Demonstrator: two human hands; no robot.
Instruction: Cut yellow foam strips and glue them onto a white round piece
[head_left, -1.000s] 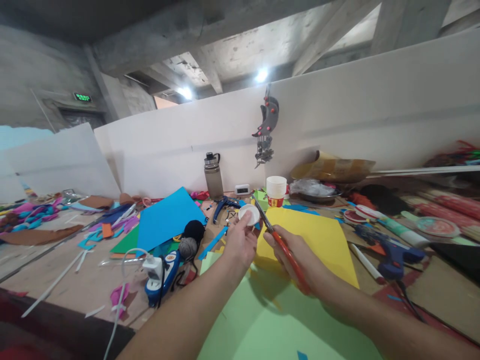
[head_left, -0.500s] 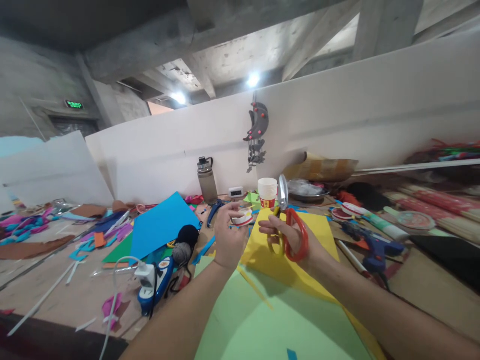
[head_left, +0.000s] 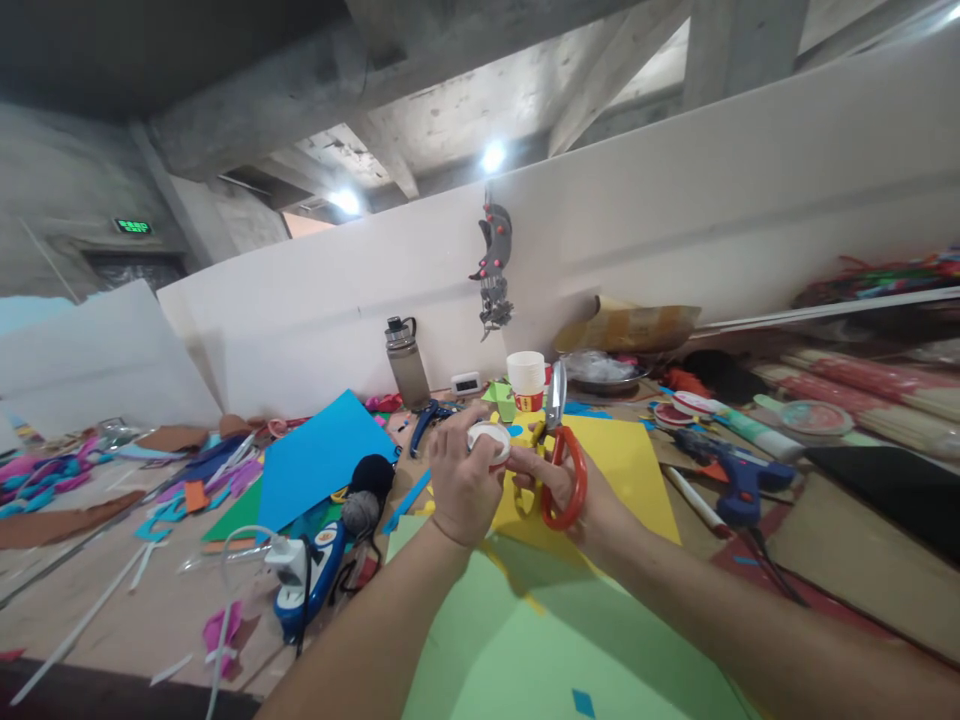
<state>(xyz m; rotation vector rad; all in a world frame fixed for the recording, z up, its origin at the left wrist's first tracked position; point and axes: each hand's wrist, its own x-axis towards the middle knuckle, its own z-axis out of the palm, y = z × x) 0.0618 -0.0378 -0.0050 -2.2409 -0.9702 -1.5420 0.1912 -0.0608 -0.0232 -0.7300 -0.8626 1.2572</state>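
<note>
My left hand has its fingers wrapped round a small white round piece with a low rim, which looks like a cut paper cup. In my right hand is a pair of scissors with red and yellow handles, blades pointing up. My right fingertips reach close to the cup piece; whether they touch it I cannot tell. Both hands are above yellow paper and light green paper. Just beyond them stand stacked paper cups, white with a red and yellow band.
Blue card, yarn balls and a power strip lie to the left. A bottle stands by the white partition. On the right are a glue gun and a roll of tape. A grey moon ornament hangs behind.
The cup piece has tilted so its round inside faces me more. My right hand and the scissors have moved left, nearer the left hand. The view has shifted slightly.
</note>
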